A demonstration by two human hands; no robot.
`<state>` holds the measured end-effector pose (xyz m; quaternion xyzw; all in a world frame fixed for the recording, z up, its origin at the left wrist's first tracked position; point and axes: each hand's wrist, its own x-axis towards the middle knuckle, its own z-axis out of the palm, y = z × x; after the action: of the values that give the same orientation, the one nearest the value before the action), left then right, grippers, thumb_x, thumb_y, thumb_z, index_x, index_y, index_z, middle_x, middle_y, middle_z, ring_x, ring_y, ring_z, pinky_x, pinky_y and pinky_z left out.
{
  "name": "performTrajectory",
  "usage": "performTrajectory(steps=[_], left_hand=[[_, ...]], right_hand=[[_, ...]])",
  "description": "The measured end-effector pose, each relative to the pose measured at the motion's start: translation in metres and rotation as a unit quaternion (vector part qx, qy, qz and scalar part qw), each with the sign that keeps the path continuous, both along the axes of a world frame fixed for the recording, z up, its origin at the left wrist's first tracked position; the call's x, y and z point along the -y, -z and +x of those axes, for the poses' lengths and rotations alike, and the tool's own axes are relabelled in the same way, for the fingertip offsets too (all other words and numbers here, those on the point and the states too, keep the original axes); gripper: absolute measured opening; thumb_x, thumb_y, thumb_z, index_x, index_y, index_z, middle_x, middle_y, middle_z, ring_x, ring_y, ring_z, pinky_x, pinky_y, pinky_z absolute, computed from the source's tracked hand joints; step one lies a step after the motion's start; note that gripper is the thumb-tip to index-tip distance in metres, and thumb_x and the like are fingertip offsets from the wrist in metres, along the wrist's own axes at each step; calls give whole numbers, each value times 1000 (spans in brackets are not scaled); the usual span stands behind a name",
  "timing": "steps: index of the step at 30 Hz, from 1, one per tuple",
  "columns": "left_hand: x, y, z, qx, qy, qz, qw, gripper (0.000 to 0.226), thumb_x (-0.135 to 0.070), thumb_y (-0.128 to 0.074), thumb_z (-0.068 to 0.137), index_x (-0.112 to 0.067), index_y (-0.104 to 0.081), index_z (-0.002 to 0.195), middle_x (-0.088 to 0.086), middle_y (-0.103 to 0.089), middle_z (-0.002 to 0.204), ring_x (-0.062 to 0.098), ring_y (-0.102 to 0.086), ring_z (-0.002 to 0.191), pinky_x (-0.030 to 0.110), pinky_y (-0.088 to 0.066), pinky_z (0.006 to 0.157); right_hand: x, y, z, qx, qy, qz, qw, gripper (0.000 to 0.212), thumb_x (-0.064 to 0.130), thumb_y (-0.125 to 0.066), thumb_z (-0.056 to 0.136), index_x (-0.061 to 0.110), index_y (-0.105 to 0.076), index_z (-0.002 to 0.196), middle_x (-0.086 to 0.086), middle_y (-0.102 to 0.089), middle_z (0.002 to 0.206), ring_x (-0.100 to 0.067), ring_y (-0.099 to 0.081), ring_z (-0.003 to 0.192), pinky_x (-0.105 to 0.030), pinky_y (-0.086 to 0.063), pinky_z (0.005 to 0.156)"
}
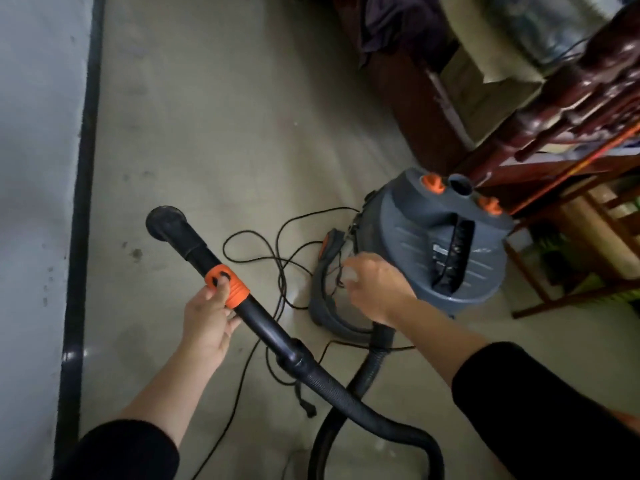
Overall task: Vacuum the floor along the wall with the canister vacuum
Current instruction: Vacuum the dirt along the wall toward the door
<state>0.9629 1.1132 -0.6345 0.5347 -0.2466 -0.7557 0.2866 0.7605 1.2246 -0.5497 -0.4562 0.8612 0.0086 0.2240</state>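
Left hand (209,318) grip clenched on black wand (266,323) at orange collar (227,285); nozzle (165,220) ahead on floor (214,116), near wall (31,133). Right hand (377,289) over grey canister vacuum (450,244); blurred, its grip state unclear.

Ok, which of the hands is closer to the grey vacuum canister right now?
Right. The right hand is right beside the canister, at its near-left edge; the left hand sits further left, gripping the wand at its orange collar.
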Motion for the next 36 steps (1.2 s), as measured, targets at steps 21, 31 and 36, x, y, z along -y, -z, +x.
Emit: performTrajectory(steps=[21, 31, 36], left_hand=[[-37, 24, -54, 31, -13, 25, 999, 46, -29, -48, 99, -7, -44, 140, 17, -59, 126, 28, -60, 111, 51, -43, 99], [-12, 24, -42, 37, -18, 18, 999, 39, -30, -52, 98, -12, -51, 132, 8, -66, 111, 28, -61, 114, 55, -42, 103], [6, 14, -16, 31, -10, 19, 999, 20, -32, -53, 98, -17, -57, 109, 4, -66, 106, 23, -63, 106, 52, -44, 102]], right_hand=[[-46, -14, -186, -309, -429, 295, 796, 51, 24, -60, 85, 10, -50, 133, -8, -55, 134, -28, -46, 127, -40, -15, 120], [-49, -10, -155, -313, -379, 331, 805, 54, 36, -60, 83, 7, -46, 125, -11, -60, 119, -32, -53, 110, -44, -35, 100], [-58, -11, -118, -256, -257, 349, 864, 59, 29, -55, 88, 3, -37, 137, -11, -57, 119, -31, -51, 108, -45, -33, 101]])
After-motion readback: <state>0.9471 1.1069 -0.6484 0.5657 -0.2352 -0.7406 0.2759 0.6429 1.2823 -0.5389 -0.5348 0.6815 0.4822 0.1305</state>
